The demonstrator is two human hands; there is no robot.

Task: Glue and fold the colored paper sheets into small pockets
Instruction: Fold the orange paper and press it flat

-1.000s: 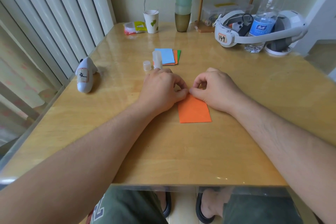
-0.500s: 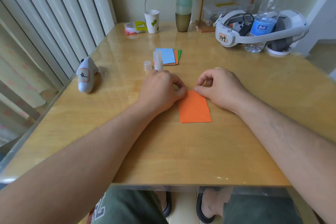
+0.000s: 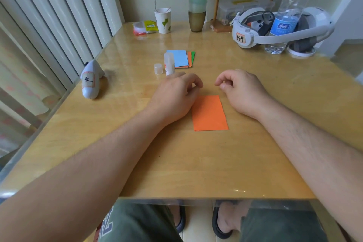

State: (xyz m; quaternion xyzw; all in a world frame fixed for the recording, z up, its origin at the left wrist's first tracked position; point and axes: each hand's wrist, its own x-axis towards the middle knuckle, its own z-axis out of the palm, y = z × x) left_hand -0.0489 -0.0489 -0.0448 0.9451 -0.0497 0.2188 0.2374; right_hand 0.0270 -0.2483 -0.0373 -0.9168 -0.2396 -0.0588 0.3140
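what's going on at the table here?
A person is making paper pockets. A folded orange sheet lies flat on the wooden table. The left hand rests at its left edge; the right hand hovers beside it, holding nothing. An uncapped glue stick, its cap and stacked colored sheets wait behind.

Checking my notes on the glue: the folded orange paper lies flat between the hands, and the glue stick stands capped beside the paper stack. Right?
Not quite: the glue stick stands uncapped; its cap sits on the table beside it, as the head view shows. The folded orange paper does lie flat between the hands.
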